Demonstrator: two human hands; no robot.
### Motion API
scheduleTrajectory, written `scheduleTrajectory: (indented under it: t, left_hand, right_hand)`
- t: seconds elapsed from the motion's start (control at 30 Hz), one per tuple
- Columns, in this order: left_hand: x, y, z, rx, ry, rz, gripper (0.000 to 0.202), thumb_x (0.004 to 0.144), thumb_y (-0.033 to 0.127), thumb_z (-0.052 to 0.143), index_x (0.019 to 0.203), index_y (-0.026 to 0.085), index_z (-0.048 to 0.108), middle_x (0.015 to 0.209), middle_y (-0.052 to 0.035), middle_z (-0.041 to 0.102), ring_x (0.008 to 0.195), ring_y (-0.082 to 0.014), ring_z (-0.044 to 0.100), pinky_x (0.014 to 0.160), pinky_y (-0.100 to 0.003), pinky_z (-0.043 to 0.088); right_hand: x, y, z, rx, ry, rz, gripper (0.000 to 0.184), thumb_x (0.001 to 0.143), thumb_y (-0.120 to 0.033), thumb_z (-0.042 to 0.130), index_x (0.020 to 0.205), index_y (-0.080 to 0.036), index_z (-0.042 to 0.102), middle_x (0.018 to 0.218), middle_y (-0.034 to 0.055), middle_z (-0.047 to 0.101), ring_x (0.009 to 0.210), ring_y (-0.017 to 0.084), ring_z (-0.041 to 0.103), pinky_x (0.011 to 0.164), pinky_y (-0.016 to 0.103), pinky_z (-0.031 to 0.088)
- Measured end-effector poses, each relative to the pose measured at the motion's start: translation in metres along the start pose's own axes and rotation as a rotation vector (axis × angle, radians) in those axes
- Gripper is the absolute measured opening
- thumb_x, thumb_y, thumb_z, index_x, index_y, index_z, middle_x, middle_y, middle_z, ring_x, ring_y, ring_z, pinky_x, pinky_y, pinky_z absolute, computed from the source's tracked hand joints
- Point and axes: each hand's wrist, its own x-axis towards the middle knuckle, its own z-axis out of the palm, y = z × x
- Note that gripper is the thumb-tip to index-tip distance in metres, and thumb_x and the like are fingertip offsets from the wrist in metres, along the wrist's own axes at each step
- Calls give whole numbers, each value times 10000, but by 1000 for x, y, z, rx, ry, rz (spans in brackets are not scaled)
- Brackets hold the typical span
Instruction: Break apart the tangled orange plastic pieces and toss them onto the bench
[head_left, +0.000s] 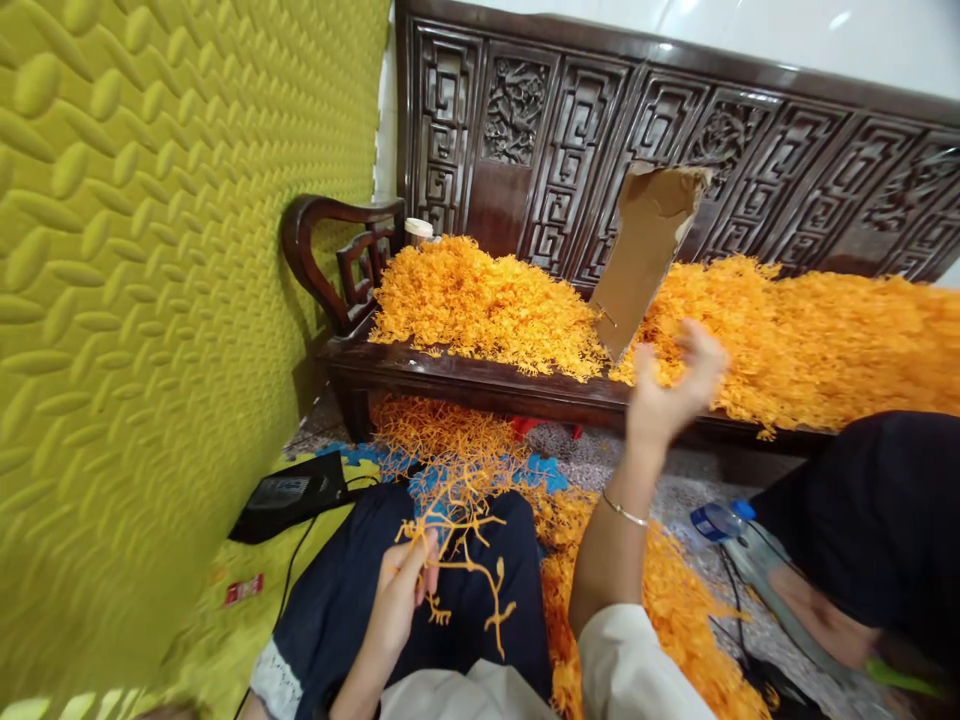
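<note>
My left hand (401, 592) is closed on an orange plastic branch piece (461, 540) held over my lap, its twigs hanging down over my dark trousers. My right hand (675, 385) is raised toward the wooden bench (480, 385), fingers loosely spread and blurred, with nothing visible in it. It hovers in front of a big heap of orange plastic branches (480, 300) piled on the bench seat. A cardboard sheet (645, 250) stands upright in that heap. More orange pieces (660, 610) lie on the floor by my right knee.
A padded yellow wall (150, 250) runs along the left. A black device (289, 495) with a cable lies on the floor mat. Another person in dark clothes (877, 520) sits at the right, next to a plastic bottle (716, 520).
</note>
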Motion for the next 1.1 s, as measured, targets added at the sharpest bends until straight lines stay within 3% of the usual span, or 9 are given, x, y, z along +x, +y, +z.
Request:
scheduleTrajectory:
  t: [0.07, 0.13, 0.27, 0.43, 0.57, 0.73, 0.9, 1.0, 1.1]
  left_hand:
    - [4, 11, -2, -24, 20, 47, 582, 702, 603, 554, 330, 178, 412, 328, 43, 335, 323, -50, 247, 381, -220, 155]
    - [7, 17, -3, -34, 29, 78, 573, 711, 591, 554, 339, 177, 422, 335, 39, 350, 325, -51, 254, 375, -215, 155]
    - [11, 19, -7, -10, 31, 107, 572, 715, 606, 547, 352, 178, 439, 332, 44, 341, 323, -55, 253, 368, -208, 167]
    - [17, 24, -6, 80, 14, 118, 558, 723, 613, 524, 378, 178, 474, 338, 42, 355, 321, -64, 287, 373, -213, 201]
    - [23, 27, -5, 153, 52, 119, 559, 706, 626, 516, 370, 181, 473, 308, 53, 314, 311, -70, 295, 391, -222, 245]
    - [32, 19, -6, 120, 103, 115, 481, 724, 587, 531, 494, 166, 511, 355, 78, 313, 340, -63, 287, 390, -206, 231]
    - [39, 22, -5, 37, 66, 84, 328, 691, 465, 626, 777, 158, 546, 548, 73, 456, 385, -47, 327, 373, -175, 248]
    - [37, 25, -3, -52, 19, 115, 402, 647, 313, 689, 983, 176, 515, 712, 44, 526, 484, -58, 417, 437, -176, 341]
    - [32, 26, -2, -138, -158, 114, 548, 667, 217, 671, 1170, 211, 454, 922, -24, 583, 659, -104, 522, 532, -201, 420]
  right_hand:
    - [-11, 7, 16, 3, -196, 90, 762, 755, -413, 656, 1387, -149, 322, 1433, 187, 306, 1307, 312, 318, 1042, 502, 269]
    - [-34, 12, 30, 18, -345, 172, 819, 696, -419, 680, 1374, -96, 353, 1373, 240, 386, 1242, 307, 415, 1003, 470, 315]
    - [-87, 5, 41, 130, -590, 254, 465, 685, -381, 700, 1063, -117, 638, 1012, 151, 667, 844, 233, 641, 795, 403, 490]
    - [-128, -45, 25, 540, -947, 371, 258, 822, -362, 583, 997, -194, 673, 963, 61, 692, 907, 192, 645, 831, 325, 491]
    - [-154, -70, 14, 670, -838, 466, 226, 859, -355, 543, 927, -201, 693, 918, 49, 697, 867, 182, 647, 792, 287, 486]
    - [-180, -64, 17, 668, -577, 587, 264, 889, -377, 481, 979, -199, 653, 920, 52, 690, 872, 182, 642, 838, 319, 476]
    - [-181, -55, 19, 492, -420, 420, 264, 810, -323, 601, 1052, -220, 622, 1210, 83, 564, 1169, 219, 487, 1005, 394, 351]
    - [-179, -59, 17, 516, -480, 402, 132, 826, -294, 582, 896, -208, 653, 1073, 72, 615, 1069, 201, 537, 958, 363, 380]
    - [-181, -67, 19, 582, -633, 447, 148, 847, -303, 556, 834, -198, 660, 895, 55, 649, 903, 180, 587, 846, 313, 437]
